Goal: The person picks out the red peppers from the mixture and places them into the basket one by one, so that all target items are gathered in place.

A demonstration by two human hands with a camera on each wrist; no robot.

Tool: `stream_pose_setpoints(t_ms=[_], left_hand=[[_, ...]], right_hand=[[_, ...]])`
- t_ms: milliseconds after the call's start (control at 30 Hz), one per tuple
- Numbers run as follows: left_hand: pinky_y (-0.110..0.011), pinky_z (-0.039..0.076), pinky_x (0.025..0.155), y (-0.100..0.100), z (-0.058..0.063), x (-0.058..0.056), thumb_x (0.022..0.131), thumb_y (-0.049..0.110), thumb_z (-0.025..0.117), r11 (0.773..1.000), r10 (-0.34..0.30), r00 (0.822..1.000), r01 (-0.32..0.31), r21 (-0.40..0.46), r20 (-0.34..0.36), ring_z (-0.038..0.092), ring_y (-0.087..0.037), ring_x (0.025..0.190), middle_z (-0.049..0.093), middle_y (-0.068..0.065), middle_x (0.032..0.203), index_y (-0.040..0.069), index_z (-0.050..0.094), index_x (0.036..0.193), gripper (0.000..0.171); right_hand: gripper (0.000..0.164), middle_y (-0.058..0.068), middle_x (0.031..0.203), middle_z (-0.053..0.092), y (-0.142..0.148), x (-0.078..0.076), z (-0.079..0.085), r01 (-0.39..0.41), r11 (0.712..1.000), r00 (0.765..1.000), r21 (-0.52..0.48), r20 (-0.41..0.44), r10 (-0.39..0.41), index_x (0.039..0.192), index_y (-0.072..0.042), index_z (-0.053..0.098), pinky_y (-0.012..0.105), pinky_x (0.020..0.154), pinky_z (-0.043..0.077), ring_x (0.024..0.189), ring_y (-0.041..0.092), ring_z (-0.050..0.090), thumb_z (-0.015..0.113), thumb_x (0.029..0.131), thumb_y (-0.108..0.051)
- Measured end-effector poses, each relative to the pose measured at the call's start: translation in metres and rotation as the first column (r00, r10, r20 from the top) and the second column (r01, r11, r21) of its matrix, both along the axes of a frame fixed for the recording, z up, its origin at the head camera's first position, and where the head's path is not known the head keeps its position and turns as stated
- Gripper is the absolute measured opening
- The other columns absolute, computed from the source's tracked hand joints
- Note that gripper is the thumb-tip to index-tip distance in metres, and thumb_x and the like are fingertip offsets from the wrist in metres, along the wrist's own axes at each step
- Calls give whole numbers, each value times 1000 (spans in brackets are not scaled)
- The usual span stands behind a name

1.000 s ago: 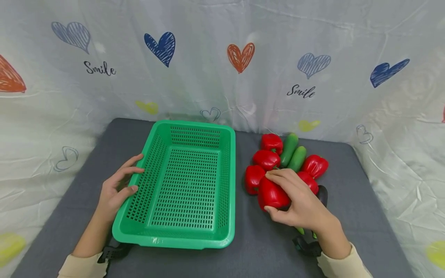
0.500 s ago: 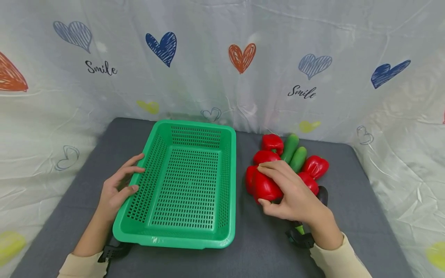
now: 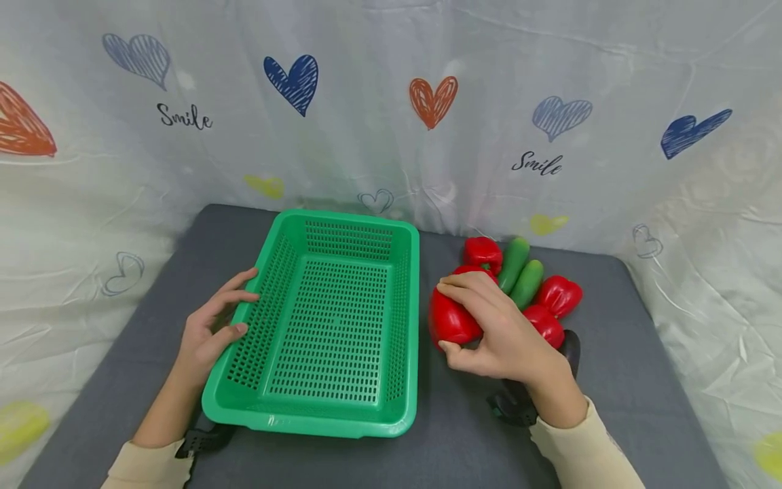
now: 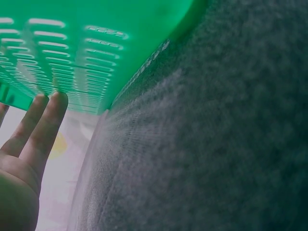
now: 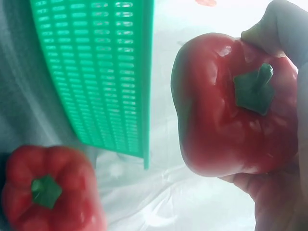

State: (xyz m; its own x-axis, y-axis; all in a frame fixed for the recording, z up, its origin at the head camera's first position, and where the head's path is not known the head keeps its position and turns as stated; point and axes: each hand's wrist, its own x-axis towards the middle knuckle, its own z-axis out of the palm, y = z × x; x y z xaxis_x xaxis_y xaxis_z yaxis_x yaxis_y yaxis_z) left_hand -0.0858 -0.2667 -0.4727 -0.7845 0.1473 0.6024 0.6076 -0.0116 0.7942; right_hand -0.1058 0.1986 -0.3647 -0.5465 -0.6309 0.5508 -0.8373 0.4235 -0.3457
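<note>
My right hand (image 3: 507, 333) grips a red bell pepper (image 3: 455, 316), thumb at the near side and fingers over the far side. In the right wrist view this bell pepper (image 5: 207, 120) is held up off the table, its green stem showing. It stands just right of a green perforated plastic basket (image 3: 324, 426), which has nothing in it. My left hand (image 3: 208, 329) rests against the basket's left rim. From the left wrist, two nearly straight fingers (image 4: 48, 118) touch the basket's outer wall (image 4: 144, 29).
Several other red peppers (image 3: 561, 295), two green cucumbers (image 3: 514, 261) and a dark eggplant (image 3: 571, 350) lie on the grey table (image 3: 464, 435) to the right. One pepper (image 5: 72, 187) sits below the held one. Behind hangs a white curtain (image 3: 366, 41) with printed hearts.
My right hand has lifted the bell pepper and carried it left, toward the basket. The left hand and the basket have kept their places; the view has shifted slightly.
</note>
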Motion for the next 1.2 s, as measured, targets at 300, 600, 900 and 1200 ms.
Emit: stream_pose_setpoints(t_ms=[300, 600, 900, 1200], left_hand=[[-27, 39, 120, 2, 0, -2, 85, -24, 49, 1000, -23, 1000, 23, 6, -21, 42, -28, 157, 48, -25, 165, -22, 62, 127, 43], [-27, 38, 121, 1, 1, -2, 86, -24, 49, 1000, -26, 999, 26, 11, -20, 42, -28, 157, 48, -26, 165, -23, 61, 126, 42], [-27, 38, 120, 1, 0, -1, 86, -24, 49, 1000, -25, 1000, 25, 17, -4, 42, -28, 157, 48, -25, 165, -22, 62, 126, 42], [-27, 37, 120, 0, 0, -1, 86, -23, 49, 1000, -19, 1000, 19, 17, 3, 41, -28, 158, 48, -25, 165, -22, 62, 126, 42]], right_hand=[[72, 8, 139, 66, -16, -5, 5, -13, 1000, 1000, 2, 17, 13, 137, -2, 66, 46, 89, 63, 129, 25, 60, 86, 71, -24], [69, 7, 140, 65, -36, -8, 7, -57, 998, 997, -15, 55, 57, 138, -2, 65, 44, 91, 63, 131, 25, 59, 84, 74, -23], [69, 7, 142, 64, -55, -10, 6, -98, 995, 993, -27, 68, 99, 140, -2, 64, 42, 92, 62, 131, 25, 58, 84, 78, -25], [71, 8, 143, 64, -62, -10, 0, -135, 990, 986, -34, 94, 137, 141, -2, 64, 40, 94, 62, 133, 24, 58, 89, 80, -27]])
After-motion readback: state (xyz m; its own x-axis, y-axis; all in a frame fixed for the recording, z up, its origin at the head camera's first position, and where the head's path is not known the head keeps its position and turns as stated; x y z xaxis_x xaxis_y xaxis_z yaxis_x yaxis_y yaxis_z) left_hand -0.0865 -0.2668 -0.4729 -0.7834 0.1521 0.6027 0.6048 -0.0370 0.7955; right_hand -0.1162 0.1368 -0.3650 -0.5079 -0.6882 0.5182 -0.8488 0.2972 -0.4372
